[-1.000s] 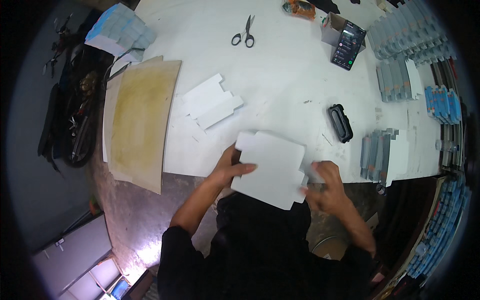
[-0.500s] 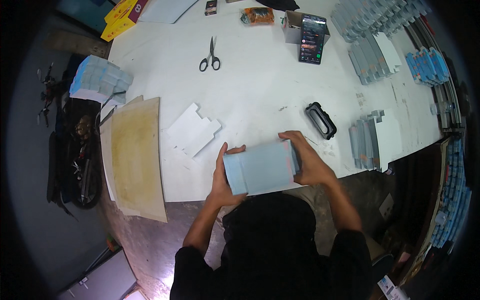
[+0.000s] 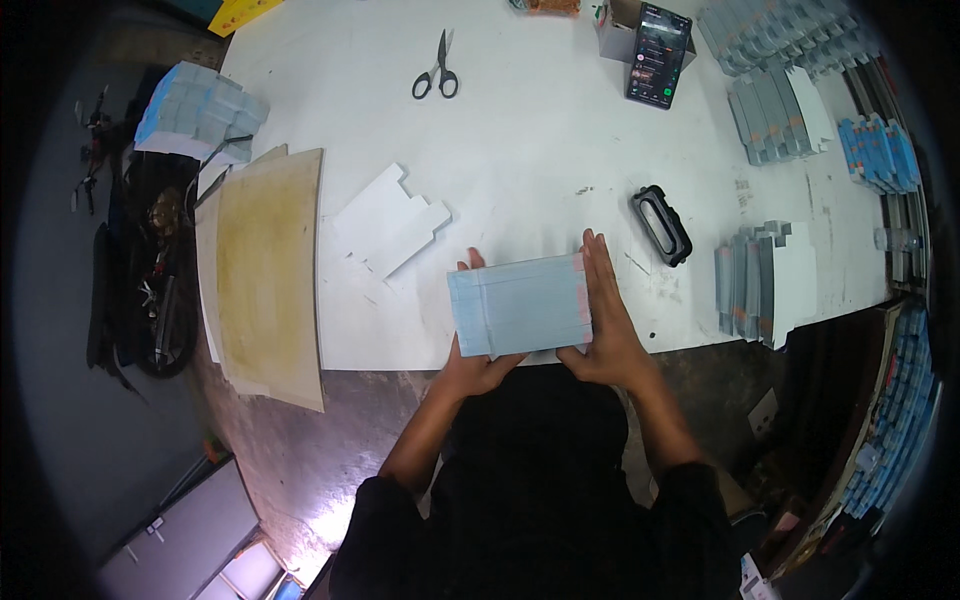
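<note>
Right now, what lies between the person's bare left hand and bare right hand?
In the head view, a pale blue-grey rectangular block, apparently cardboard, fills the stretch between the left hand and the right hand.

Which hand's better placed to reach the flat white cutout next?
Probably the left hand: it's nearer the white cutout, while the right hand is across the light blue item.

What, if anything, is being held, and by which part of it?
Pale blue cardboard: the left hand holds it at its left end, the right hand along its right end.
</note>
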Tool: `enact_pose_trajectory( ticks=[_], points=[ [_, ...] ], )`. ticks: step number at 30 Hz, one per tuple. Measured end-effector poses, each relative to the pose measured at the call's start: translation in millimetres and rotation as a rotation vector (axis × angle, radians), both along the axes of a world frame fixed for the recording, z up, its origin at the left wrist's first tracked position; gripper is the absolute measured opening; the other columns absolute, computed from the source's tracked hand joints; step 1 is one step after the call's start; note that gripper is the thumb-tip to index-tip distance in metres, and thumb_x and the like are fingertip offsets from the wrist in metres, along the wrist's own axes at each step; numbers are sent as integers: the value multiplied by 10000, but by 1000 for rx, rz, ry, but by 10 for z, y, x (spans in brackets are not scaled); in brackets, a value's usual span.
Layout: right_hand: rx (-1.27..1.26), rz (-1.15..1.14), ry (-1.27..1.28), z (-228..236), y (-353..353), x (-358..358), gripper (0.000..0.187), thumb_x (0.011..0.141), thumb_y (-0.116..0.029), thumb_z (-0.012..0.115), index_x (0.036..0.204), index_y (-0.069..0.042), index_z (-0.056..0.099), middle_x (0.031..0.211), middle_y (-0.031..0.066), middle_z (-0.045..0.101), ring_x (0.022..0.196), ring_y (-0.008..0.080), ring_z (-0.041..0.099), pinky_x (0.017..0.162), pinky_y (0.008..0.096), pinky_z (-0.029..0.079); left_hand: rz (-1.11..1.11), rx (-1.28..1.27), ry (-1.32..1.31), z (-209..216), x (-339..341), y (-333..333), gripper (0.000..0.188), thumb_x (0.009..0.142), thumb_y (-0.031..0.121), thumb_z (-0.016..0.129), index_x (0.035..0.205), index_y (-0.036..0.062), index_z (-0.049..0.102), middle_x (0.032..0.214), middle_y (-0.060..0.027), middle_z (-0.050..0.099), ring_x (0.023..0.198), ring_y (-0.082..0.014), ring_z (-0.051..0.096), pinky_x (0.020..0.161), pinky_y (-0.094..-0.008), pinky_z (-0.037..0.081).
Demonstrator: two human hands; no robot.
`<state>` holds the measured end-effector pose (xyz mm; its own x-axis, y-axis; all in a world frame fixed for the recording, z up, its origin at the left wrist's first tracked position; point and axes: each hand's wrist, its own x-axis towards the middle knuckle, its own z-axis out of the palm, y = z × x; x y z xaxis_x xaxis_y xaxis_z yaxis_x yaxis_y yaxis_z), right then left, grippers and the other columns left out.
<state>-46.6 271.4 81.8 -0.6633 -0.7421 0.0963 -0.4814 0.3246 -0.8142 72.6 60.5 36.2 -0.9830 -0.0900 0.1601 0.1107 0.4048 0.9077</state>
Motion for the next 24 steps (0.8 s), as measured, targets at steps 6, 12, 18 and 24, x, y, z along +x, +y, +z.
enact_pose_trajectory(
  ticks=[6, 12, 18, 24],
  points=[
    [37, -6, 7, 117, -20, 21, 1184, 695, -4, 776, 1650, -31, 78, 1698, 282, 91, 1566, 513, 58, 1258, 585, 207, -22, -212, -48, 114, -38, -33, 875, 856, 178, 799, 1587, 34, 340, 1674, -369, -29, 1567, -507, -73, 1265, -574, 28],
    [81, -21, 23, 91, 43, -11, 1021, 709, 82, 729, 1592, -7, 225, 1626, 267, 285, 1542, 490, 202, 1257, 551, 255, -55, -336, -20, 135, -48, -107, 766, 835, 134, 771, 1517, 41, 433, 1676, -326, 155, 1558, -482, 166, 1273, -523, 172],
    [24, -40, 65, 69, 40, -39, 957, 673, 105, 727, 1538, -10, 334, 1572, 250, 383, 1513, 467, 291, 1247, 518, 292, -69, -421, -68, 86, -55, -159, 673, 807, 130, 773, 1431, 54, 534, 1654, -260, 287, 1523, -453, 284, 1252, -498, 274],
    [56, -61, -3, 181, 92, -89, 952, 679, -44, 852, 1513, 11, 397, 1500, 255, 478, 1415, 444, 435, 1185, 489, 360, -25, -210, -66, 125, -70, -176, 648, 804, 192, 840, 1368, 30, 564, 1487, -247, 507, 1351, -404, 521, 1140, -485, 424]
  ],
)
